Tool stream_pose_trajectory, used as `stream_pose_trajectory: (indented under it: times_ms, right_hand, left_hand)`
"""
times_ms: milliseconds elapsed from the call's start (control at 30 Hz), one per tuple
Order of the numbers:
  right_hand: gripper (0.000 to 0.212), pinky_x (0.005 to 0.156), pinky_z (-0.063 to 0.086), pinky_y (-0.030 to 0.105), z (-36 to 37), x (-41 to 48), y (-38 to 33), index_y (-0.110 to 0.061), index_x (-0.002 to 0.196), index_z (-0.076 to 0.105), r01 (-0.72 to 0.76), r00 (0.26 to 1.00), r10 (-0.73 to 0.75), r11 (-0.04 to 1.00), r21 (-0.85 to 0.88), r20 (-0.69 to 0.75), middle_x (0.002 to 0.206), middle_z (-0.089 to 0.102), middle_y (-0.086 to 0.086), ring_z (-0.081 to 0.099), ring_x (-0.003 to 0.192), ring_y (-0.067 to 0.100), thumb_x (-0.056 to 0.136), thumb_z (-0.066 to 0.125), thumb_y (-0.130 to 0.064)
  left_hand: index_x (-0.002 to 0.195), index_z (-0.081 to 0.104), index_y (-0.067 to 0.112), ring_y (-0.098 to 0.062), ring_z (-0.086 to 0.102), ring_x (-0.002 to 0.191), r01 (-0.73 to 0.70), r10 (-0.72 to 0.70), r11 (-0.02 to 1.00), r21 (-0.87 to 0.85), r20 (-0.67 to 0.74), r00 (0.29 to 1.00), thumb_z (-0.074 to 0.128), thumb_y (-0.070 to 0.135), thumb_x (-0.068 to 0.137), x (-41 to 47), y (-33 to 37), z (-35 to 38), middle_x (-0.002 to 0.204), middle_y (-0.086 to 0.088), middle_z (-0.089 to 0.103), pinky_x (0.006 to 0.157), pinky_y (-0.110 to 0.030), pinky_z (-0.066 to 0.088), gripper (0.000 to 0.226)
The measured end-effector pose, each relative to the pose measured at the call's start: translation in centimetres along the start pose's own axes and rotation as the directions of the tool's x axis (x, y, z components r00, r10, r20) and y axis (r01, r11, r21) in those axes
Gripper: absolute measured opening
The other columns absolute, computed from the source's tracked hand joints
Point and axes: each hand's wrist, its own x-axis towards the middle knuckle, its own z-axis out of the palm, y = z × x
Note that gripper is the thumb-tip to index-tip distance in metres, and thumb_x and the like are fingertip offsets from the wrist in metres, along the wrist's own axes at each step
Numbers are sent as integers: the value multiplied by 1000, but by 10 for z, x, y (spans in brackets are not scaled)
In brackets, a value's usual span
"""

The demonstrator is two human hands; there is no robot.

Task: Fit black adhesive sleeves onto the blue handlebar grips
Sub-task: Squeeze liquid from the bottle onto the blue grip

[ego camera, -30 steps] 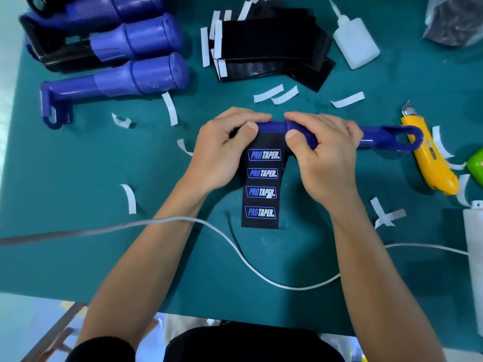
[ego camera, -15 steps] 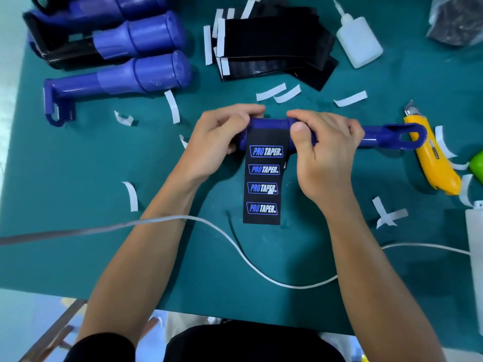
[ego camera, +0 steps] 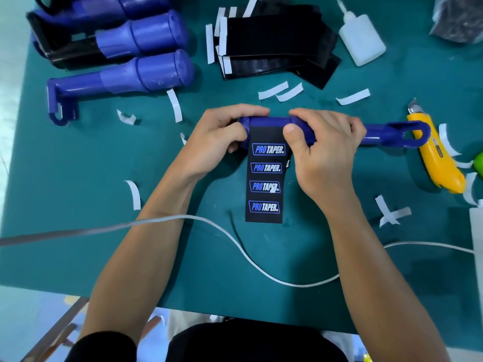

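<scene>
Between the left hand [ego camera: 213, 142] and right hand [ego camera: 324, 150], both gripping the blue grip [ego camera: 269, 121] lying crosswise, the black sleeve [ego camera: 265, 178] trails toward the person.

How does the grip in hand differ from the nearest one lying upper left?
The held grip has a black PRO TAPER sleeve on it; the loose grip is bare. The held grip's fat end points left, the loose grip's right. Both are blue.

- The left hand [ego camera: 217, 142] and the right hand [ego camera: 324, 155] were bare.
- A black sleeve [ego camera: 102, 347] began far behind the left fingers [ego camera: 243, 111], on the upper arm.
</scene>
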Motion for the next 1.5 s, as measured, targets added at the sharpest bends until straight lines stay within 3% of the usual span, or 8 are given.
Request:
stream_pose_trajectory:
  times_ms: [200, 500, 600, 767, 967, 1067, 1200, 1500]
  right_hand:
    - [29, 107, 27, 43, 0, -2, -1, -18, 117, 76, 11, 1000, -10, 1000, 25, -30, 111, 73, -8, 60, 111, 19, 103, 60, -39]
    - [31, 107, 28, 45, 3, -9, -5, -13, 117, 77, 35, 996, -34, 999, 15, -77, 114, 75, -3, 63, 111, 25, 99, 66, -37]
    - [30, 107, 27, 44, 2, -7, -2, -15, 116, 76, 37, 997, -36, 999, 24, -64, 113, 74, -5, 62, 111, 23, 99, 65, -37]
    - [30, 107, 28, 45, 1, -4, 0, -17, 116, 75, 18, 999, -15, 998, 56, -45, 111, 73, -8, 61, 111, 21, 101, 62, -39]
    - [32, 105, 26, 39, 2, -2, -2, -18, 111, 75, 13, 998, -10, 999, 48, -58, 104, 72, -8, 61, 107, 20, 101, 59, -44]
    - [30, 103, 25, 36, 3, -1, -4, -19, 109, 75, -1, 997, 3, 999, 38, -74, 102, 72, -9, 61, 106, 20, 101, 60, -44]
    - [37, 103, 27, 37, 6, -1, -9, -18, 105, 73, -35, 995, 34, 999, -1, -98, 99, 72, -9, 60, 104, 19, 98, 59, -52]
    - [36, 104, 23, 34, 0, -2, -3, -16, 113, 75, -26, 999, 28, 998, 55, -32, 106, 74, -8, 60, 108, 19, 106, 49, -38]
  left_hand:
    - [101, 80, 20, -1, 56, 61, 88, -98, 994, -72, -144, 985, 54, 6, 69, 0, 7, 15, 72, 10, 72, 57, -9, 41, 43]
    - [82, 83, 33, -10, 66, 67, 122, -131, 991, -50, -262, 956, 64, 11, 60, 1, 9, 23, 81, 1, 80, 65, -21, 52, 37]
    - [87, 83, 32, -8, 65, 66, 105, -108, 994, -26, -241, 964, 63, 11, 63, -1, 8, 21, 80, 4, 79, 62, -18, 50, 37]
    - [98, 85, 22, -5, 41, 56, 103, -113, 984, -146, -63, 992, 51, 11, 75, 1, 5, 5, 68, -3, 63, 48, -16, 32, 42]
    - [104, 81, 25, 1, 58, 65, 51, -44, 997, 53, -129, 991, 57, 9, 72, 1, 3, 16, 78, 15, 73, 58, -8, 41, 42]
    - [105, 80, 28, -2, 64, 74, 33, -12, 990, 136, -153, 988, 59, 15, 76, 0, 3, 19, 84, 16, 75, 67, -16, 47, 38]
    - [109, 78, 34, -2, 67, 85, -38, 129, 906, 422, -190, 973, 57, 38, 86, -4, 2, 28, 89, 25, 73, 82, -24, 50, 31]
    - [111, 79, 20, 4, 64, 93, -86, 251, 859, 505, -269, 930, 43, 19, 101, -8, -2, 37, 101, 21, 71, 84, -23, 49, 37]
